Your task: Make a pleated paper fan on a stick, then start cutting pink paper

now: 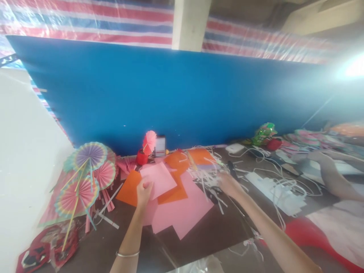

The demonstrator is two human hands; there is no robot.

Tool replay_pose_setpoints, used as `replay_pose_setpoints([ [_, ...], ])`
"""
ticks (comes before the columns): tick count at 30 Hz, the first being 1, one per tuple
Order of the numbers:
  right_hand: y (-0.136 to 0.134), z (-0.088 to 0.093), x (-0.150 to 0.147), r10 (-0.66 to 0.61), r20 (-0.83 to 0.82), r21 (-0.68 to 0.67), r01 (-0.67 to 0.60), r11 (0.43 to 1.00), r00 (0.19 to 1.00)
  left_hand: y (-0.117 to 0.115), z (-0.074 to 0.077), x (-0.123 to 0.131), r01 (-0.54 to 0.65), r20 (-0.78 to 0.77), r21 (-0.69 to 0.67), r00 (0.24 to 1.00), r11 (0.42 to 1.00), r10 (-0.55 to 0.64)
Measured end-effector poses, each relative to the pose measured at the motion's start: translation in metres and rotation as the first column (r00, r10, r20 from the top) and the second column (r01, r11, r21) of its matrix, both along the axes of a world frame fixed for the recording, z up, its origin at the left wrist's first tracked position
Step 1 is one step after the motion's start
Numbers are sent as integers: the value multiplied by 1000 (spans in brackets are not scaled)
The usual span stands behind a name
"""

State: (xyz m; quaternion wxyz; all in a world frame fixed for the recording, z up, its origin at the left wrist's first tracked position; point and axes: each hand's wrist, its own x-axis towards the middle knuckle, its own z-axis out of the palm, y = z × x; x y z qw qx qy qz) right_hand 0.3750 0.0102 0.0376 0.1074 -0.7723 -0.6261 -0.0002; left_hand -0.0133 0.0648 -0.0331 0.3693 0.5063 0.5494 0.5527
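Note:
My left hand [145,191] is closed on the edge of a square pink sheet of paper [163,178], thumb on top. That sheet is raised over orange paper [173,193] and more pink paper [182,218] spread on the table. Over to the right, my right hand [227,184] is at a loose pile of narrow white paper strips [209,178]. Its fingers are blurred among the strips, so I cannot make out whether they grip one. A dark slim object [232,170] lies just beyond this hand.
Folded paper fans [89,157] lean at the left. A small pink fan [149,142] stands in a red holder near a blue board [170,94]. White cables and power strips [273,193] lie on the right. Another person's arm [332,174] reaches in at far right.

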Motion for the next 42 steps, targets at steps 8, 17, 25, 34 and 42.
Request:
replay_pose_setpoints([
  [8,-28,-19,-37,70,151,-289,-24,957,986,-1,5,-2,23,4,35,1000,999,-23],
  [17,-21,30,-42,155,356,-320,-36,947,921,1,0,-1,21,36,56,999,998,-23],
  [25,-19,62,-54,163,521,-190,-72,979,838,6,-10,0,19,42,62,999,998,-22],
  [34,-11,71,-52,187,655,-10,-239,971,732,6,-6,-2,-3,33,93,999,996,0],
  [42,-24,43,-80,86,1,-179,-85,980,996,-1,0,3,27,24,96,999,995,-29],
])
